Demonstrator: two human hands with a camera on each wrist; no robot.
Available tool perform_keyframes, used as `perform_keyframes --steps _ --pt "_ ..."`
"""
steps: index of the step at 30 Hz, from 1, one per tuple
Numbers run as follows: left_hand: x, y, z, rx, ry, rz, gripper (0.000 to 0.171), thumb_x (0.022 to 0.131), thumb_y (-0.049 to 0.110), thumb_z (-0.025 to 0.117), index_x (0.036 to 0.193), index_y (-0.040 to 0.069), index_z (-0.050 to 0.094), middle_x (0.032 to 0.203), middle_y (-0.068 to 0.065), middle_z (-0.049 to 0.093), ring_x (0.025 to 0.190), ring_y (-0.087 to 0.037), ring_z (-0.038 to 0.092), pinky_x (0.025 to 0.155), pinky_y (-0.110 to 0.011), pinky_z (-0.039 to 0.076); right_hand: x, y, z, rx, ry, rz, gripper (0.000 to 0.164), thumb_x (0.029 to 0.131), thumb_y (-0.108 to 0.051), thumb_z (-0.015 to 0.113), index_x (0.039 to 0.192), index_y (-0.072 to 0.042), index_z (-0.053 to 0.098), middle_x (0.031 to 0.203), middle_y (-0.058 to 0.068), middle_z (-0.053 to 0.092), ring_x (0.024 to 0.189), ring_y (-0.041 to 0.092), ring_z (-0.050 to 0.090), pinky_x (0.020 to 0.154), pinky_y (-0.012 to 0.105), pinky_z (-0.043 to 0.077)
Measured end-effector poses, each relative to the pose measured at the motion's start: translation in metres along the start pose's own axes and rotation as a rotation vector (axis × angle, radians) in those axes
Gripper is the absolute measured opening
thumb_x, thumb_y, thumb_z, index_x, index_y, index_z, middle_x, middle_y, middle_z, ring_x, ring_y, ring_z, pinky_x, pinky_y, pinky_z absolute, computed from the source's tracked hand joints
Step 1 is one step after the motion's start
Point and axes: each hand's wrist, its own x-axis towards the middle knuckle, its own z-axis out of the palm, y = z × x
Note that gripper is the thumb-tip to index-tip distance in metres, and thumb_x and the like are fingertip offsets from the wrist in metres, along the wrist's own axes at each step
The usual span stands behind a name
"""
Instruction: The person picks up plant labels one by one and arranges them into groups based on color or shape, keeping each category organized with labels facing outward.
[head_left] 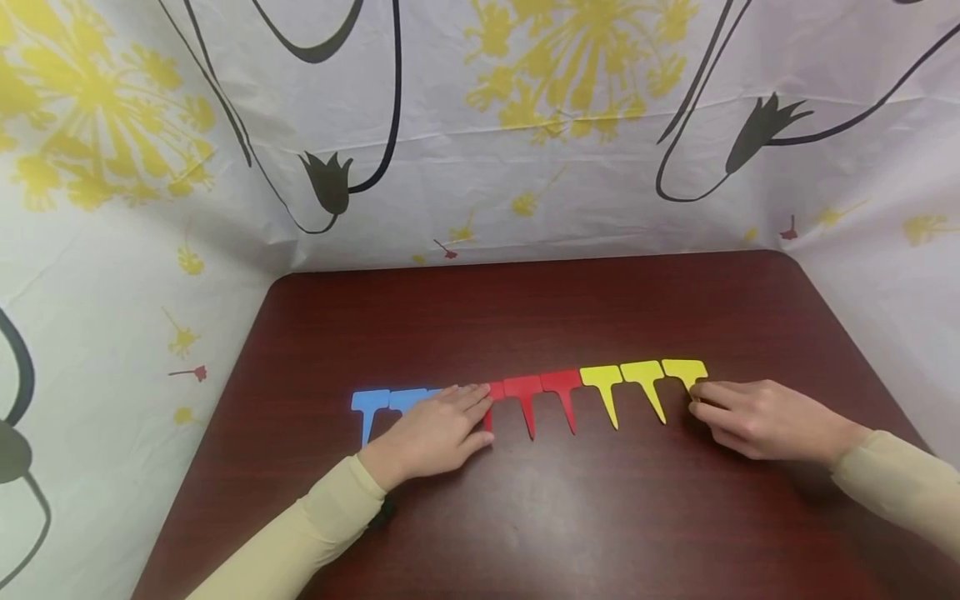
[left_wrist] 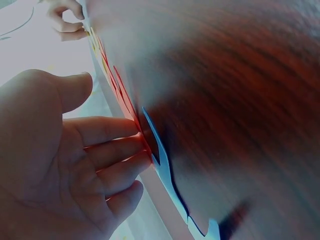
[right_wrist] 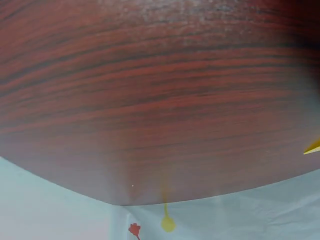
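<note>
T-shaped plastic plant labels form a slightly rising row in the head view: blue labels (head_left: 371, 402) at left, red labels (head_left: 523, 387) in the middle, yellow labels (head_left: 600, 377) at right. My left hand (head_left: 435, 433) lies over where blue meets red, hiding parts of those labels. Its fingertips touch a red label in the left wrist view, beside a blue label (left_wrist: 167, 175). At the row's right end, my right hand (head_left: 765, 421) pinches the stem of the last yellow plant label (head_left: 684, 367). Only a yellow tip (right_wrist: 312, 148) shows in the right wrist view.
The labels lie on a dark reddish-brown wooden table (head_left: 525, 317) with rounded far corners. A white cloth (head_left: 480, 192) with yellow and grey flower prints hangs behind the table and along both sides.
</note>
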Motion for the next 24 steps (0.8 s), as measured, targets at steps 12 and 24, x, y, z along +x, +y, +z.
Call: perform_keyframes --steps 12,24 --pt "0.001 0.001 0.001 0.007 0.001 -0.003 0.066 0.101 0.053 0.052 0.15 0.01 0.049 0.155 -0.007 0.045 0.142 -0.022 0.041 0.115 -0.04 0.034 -0.002 -0.002 -0.002 0.015 -0.026 0.005 0.028 0.098 -0.016 0.043 0.097 -0.004 0.068 0.099 0.009 0.063 0.082 0.02 0.061 0.05 0.032 0.05" --pt "0.002 0.001 0.003 0.009 0.02 -0.003 0.066 0.1 0.053 0.053 0.151 0.011 0.049 0.155 -0.007 0.045 0.142 -0.023 0.042 0.115 -0.045 0.033 0.008 -0.001 -0.008 -0.019 0.065 0.065 0.03 0.096 -0.024 0.049 0.098 -0.005 0.072 0.1 0.006 0.067 0.077 0.016 0.065 0.053 0.034 0.053"
